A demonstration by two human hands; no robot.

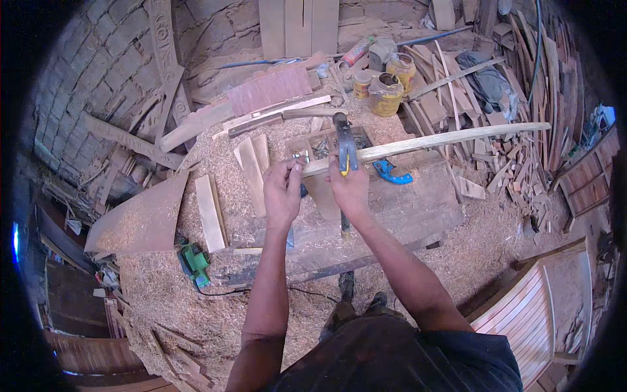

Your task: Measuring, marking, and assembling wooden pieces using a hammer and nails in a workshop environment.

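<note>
A long, pale, slightly curved wooden strip (450, 138) is held out over the workbench, slanting up to the right. My left hand (283, 189) pinches its left end between thumb and fingers. Farther along, my right hand (349, 191) is closed around the strip. A dark-headed tool with blue and yellow parts, like a pair of pincers (344, 134), crosses the strip at my right fingers; I cannot tell whether that hand grips it too. Behind the strip sits a divided wooden box (366, 135) with small metal pieces. A blue tool handle (393, 174) lies right of my right hand.
Shavings cover much of the workbench (418, 215). Short boards (210, 212) lie to the left, beside a green corded power tool (193, 264). Yellow-labelled jars (385, 97) stand at the back. Scrap wood (516, 173) is piled right; a slatted wooden panel (522, 317) leans lower right.
</note>
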